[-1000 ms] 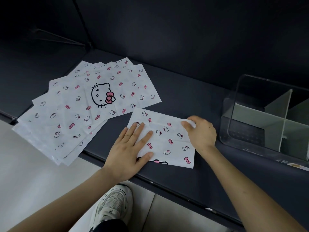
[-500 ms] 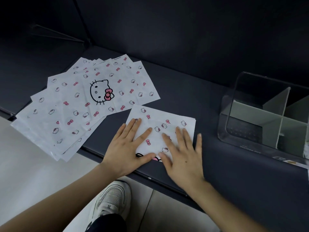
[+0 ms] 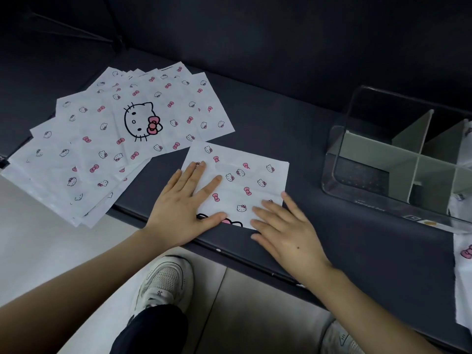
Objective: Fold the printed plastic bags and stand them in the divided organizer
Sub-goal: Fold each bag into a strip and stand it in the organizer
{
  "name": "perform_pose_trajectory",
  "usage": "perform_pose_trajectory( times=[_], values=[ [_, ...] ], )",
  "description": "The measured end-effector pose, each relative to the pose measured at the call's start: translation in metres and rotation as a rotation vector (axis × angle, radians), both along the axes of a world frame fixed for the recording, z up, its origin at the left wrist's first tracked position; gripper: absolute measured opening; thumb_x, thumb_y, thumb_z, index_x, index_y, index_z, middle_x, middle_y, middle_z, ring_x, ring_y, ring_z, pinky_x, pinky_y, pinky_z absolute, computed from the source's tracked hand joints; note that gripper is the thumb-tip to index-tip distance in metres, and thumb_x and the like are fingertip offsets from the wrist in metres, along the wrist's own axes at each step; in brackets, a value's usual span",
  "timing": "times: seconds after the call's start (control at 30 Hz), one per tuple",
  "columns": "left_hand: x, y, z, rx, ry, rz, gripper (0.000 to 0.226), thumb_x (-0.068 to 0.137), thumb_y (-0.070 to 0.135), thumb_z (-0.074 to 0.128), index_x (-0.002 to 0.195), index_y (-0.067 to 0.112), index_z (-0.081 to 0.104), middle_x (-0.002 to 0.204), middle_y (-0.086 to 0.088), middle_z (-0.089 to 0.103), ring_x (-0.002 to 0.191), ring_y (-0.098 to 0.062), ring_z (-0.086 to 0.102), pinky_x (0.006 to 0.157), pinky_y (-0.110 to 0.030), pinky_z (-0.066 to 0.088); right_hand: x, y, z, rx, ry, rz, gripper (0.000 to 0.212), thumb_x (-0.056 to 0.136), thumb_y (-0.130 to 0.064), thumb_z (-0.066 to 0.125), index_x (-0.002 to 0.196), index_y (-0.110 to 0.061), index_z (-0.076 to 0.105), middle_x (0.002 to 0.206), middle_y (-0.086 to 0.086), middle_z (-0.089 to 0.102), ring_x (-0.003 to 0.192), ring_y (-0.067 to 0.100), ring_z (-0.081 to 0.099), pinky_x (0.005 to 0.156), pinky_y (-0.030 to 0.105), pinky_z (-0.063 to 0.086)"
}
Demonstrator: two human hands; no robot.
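A white plastic bag printed with pink bows and cat faces, folded in half [image 3: 245,180], lies flat near the front edge of the dark table. My left hand [image 3: 185,208] presses flat on its left part, fingers straight. My right hand [image 3: 283,226] lies flat on its lower right corner, fingers spread. A fanned stack of the same printed bags, unfolded [image 3: 109,139], lies to the left and hangs over the table edge. The clear divided organizer [image 3: 362,185] with grey partitions stands at the right; its near compartments look empty.
The dark table [image 3: 293,123] backs onto a dark wall. More printed plastic [image 3: 463,277] shows at the right edge, in front of the organizer. Below the table edge are a pale floor and my white shoes [image 3: 163,279].
My right hand left the bag's upper right corner, swept down across the folded bag and now lies flat on its lower right corner. My left hand stayed pressed in place.
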State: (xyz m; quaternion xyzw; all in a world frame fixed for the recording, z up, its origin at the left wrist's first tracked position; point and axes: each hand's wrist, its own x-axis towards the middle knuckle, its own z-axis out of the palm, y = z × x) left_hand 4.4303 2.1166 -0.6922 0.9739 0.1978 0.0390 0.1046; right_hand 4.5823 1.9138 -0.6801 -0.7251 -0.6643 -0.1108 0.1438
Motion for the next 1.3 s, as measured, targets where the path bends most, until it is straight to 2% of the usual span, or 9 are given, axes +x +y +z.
perform_pose_trajectory(
  times=[0.17,0.27,0.37,0.47,0.6,0.73,0.87,1.1,1.3],
  values=[
    [-0.003,0.002,0.004,-0.07,-0.062,-0.055,0.079,0.089,0.075,0.025,0.147,0.023,0.037,0.155,-0.012,0.028,0.145,-0.026,0.022,0.119,-0.036,0.01,0.001,0.005,-0.006,0.126,0.097,-0.02,0.018,0.087,-0.012,0.058,0.073,-0.009,0.07,0.089,0.004,0.073,0.084,0.021,0.07,0.107,0.036,0.039],
    [-0.013,0.013,0.015,-0.374,-0.19,-0.118,0.074,0.087,0.071,0.039,0.143,0.022,0.042,0.15,-0.004,0.039,0.143,-0.016,0.026,0.119,-0.03,0.011,0.003,0.005,0.005,0.11,0.369,-0.123,0.012,0.083,-0.005,0.057,0.073,-0.006,0.063,0.064,0.001,0.063,0.056,0.021,0.059,0.099,0.029,0.046],
    [-0.024,0.026,0.025,-0.629,-0.248,-0.116,0.053,0.083,0.069,0.051,0.131,0.046,0.05,0.136,0.022,0.051,0.134,0.005,0.036,0.117,-0.021,0.018,0.01,0.002,0.022,0.053,0.648,-0.242,0.011,0.085,-0.011,0.053,0.075,-0.015,0.055,0.057,-0.016,0.048,0.055,0.002,0.053,0.06,0.009,0.041],
    [-0.023,0.028,0.029,-0.665,-0.225,0.059,0.025,0.082,0.067,0.052,0.106,0.068,0.054,0.115,0.038,0.057,0.119,0.013,0.045,0.098,-0.001,0.027,0.017,0.006,0.032,0.01,0.922,-0.327,0.025,0.091,-0.005,0.056,0.075,-0.023,0.052,0.061,-0.015,0.054,0.059,-0.002,0.051,0.062,0.004,0.037],
    [-0.01,0.025,0.024,-0.579,-0.275,0.229,0.051,0.082,0.063,0.034,0.094,0.027,0.067,0.085,-0.007,0.067,0.086,-0.023,0.059,0.082,-0.024,0.043,0.033,0.015,0.037,-0.03,1.233,-0.376,0.019,0.094,-0.015,0.058,0.076,-0.023,0.06,0.072,-0.022,0.062,0.072,-0.008,0.055,0.072,0.01,0.04],
    [-0.004,0.019,0.022,-0.543,-0.312,0.336,0.048,0.088,0.053,0.044,0.077,0.008,0.055,0.062,-0.004,0.054,0.069,-0.029,0.053,0.069,-0.023,0.037,0.044,0.018,0.033,-0.04,1.473,-0.429,0.008,0.088,-0.016,0.068,0.08,-0.017,0.066,0.08,0.0,0.067,0.074,0.011,0.059,0.068,0.024,0.046],
    [0.009,0.015,0.025,-0.518,-0.374,0.453,0.017,0.096,0.029,0.055,0.093,0.013,0.06,0.074,0.005,0.07,0.075,-0.02,0.063,0.078,-0.03,0.045,0.046,0.031,0.022,0.011,1.262,-0.682,0.012,0.09,-0.017,0.064,0.082,-0.008,0.064,0.081,0.013,0.069,0.072,0.02,0.062,0.062,0.03,0.049],
    [0.023,0.014,0.019,-0.248,-0.411,0.496,0.016,0.094,0.025,0.058,0.089,0.01,0.057,0.059,0.003,0.058,0.06,-0.026,0.055,0.066,-0.034,0.04,0.044,0.044,0.016,0.055,1.08,-0.801,0.036,0.088,-0.02,0.063,0.069,0.006,0.047,0.065,0.022,0.054,0.056,0.017,0.045,0.051,0.03,0.04],
    [0.024,0.02,0.012,0.08,-0.314,0.464,0.025,0.091,0.027,0.049,0.094,0.009,0.065,0.077,-0.007,0.06,0.075,-0.034,0.057,0.077,-0.041,0.034,0.046,0.051,0.019,0.03,1.071,-0.874,0.047,0.087,-0.018,0.063,0.058,-0.012,0.027,0.055,0.002,0.027,0.053,0.017,0.025,0.051,0.028,0.023]
  ],
)
